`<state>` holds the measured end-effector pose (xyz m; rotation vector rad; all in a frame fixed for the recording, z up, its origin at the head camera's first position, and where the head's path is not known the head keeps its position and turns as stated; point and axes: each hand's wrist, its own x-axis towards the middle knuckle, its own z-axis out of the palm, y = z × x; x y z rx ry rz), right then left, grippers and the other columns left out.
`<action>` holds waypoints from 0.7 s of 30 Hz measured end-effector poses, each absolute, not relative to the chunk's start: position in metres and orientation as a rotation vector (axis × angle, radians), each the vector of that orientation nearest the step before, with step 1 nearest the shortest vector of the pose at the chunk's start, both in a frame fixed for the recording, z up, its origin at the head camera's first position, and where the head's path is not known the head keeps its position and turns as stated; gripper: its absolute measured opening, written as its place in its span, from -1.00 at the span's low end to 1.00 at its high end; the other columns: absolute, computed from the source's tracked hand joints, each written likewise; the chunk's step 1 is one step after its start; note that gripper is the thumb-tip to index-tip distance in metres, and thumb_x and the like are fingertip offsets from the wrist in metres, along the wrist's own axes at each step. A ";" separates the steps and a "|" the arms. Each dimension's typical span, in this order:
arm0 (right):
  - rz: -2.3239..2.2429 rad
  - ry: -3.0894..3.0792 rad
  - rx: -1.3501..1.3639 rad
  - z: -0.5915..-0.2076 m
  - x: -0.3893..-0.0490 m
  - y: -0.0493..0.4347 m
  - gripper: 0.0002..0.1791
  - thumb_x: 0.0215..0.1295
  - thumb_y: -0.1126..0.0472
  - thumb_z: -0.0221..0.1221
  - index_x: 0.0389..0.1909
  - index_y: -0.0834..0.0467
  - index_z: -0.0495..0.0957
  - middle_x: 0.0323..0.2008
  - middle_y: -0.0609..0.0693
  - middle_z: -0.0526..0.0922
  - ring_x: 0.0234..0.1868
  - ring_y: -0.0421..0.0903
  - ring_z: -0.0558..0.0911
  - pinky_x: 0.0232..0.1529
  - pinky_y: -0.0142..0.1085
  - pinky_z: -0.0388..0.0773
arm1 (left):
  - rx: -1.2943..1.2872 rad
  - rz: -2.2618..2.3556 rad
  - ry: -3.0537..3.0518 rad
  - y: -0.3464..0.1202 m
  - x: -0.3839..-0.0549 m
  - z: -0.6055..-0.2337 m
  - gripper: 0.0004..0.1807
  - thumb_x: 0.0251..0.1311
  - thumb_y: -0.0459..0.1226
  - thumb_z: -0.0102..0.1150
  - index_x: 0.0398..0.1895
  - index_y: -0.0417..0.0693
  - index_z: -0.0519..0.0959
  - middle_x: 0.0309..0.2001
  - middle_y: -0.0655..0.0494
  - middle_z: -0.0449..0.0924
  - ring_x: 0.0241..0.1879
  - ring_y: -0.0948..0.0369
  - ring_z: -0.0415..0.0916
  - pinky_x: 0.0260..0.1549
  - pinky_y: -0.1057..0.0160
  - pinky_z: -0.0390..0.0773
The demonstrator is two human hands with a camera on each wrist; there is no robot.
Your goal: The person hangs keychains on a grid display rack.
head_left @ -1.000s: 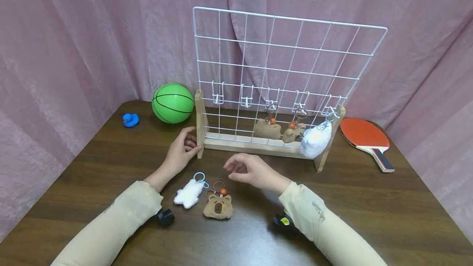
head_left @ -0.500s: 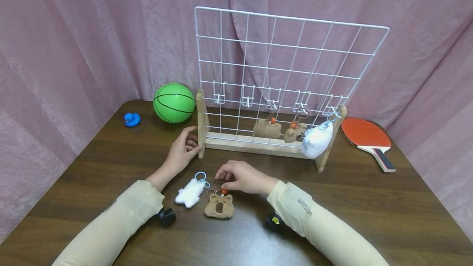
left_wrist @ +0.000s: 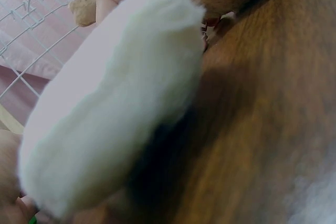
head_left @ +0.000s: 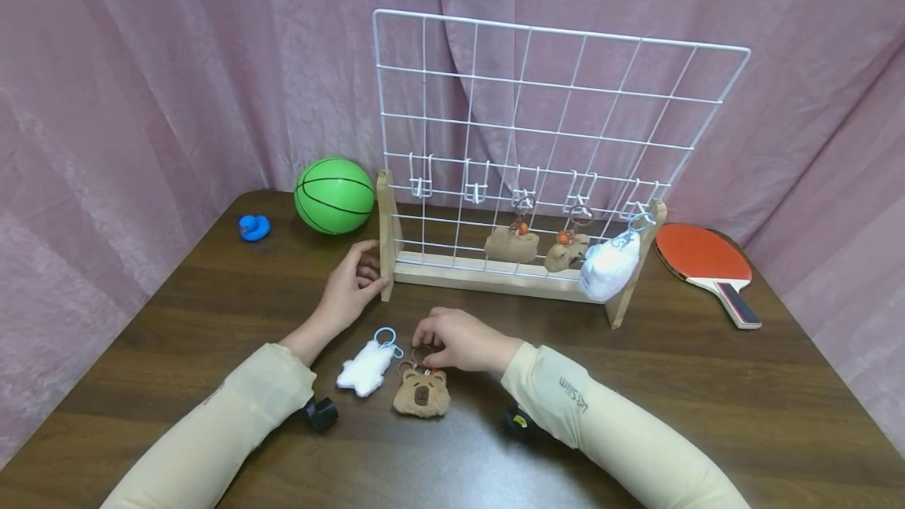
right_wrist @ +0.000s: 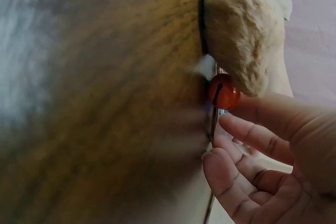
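Note:
My right hand [head_left: 463, 338] is low over the table, thumb and fingertips gathered at the ring of a brown plush keychain [head_left: 421, 395] with an animal face. Its orange bell [right_wrist: 224, 92] sits right by my thumb in the right wrist view. My left hand [head_left: 351, 281] grips the left wooden leg [head_left: 386, 236] of a white wire grid rack [head_left: 523, 104], thumb at its front edge. A white plush keychain [head_left: 366, 368] with a light-blue ring lies just left of the brown one and fills much of the left wrist view.
Several white hooks [head_left: 476, 191] sit along the grid. Two brown plush keychains [head_left: 512, 244] and a white plush keychain [head_left: 608, 267] hang at its right part. A green ball [head_left: 335, 195] and blue rubber duck [head_left: 254, 228] stand left; a red table tennis paddle [head_left: 705, 264] lies right.
My right hand has come down and left from in front of the rack to the brown keychain's ring. My left hand has stayed at the rack's leg.

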<state>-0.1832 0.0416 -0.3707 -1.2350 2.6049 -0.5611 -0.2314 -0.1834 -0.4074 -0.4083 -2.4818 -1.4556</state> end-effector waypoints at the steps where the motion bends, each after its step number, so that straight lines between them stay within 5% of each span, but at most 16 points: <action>1: -0.555 2.611 -1.240 -0.371 -0.183 0.041 -0.78 0.09 0.24 0.33 -0.20 0.11 0.64 -0.33 -0.03 0.55 -0.28 -0.16 0.52 -0.22 -0.45 0.47 | -0.409 -1.457 -2.480 -0.184 -0.232 -0.407 -0.34 0.15 -0.47 0.24 0.32 -0.19 0.23 -0.09 -0.25 0.53 -0.18 -0.01 0.55 -0.30 0.55 0.54; 21: -0.537 2.628 -1.213 -0.373 -0.182 0.040 -0.80 0.06 0.27 0.34 -0.29 0.12 0.57 -0.33 -0.02 0.53 -0.27 -0.17 0.49 -0.21 -0.44 0.47 | -0.410 -1.446 -2.483 -0.184 -0.231 -0.407 -0.35 0.16 -0.47 0.23 0.31 -0.19 0.23 -0.09 -0.25 0.53 -0.19 -0.01 0.55 -0.30 0.52 0.56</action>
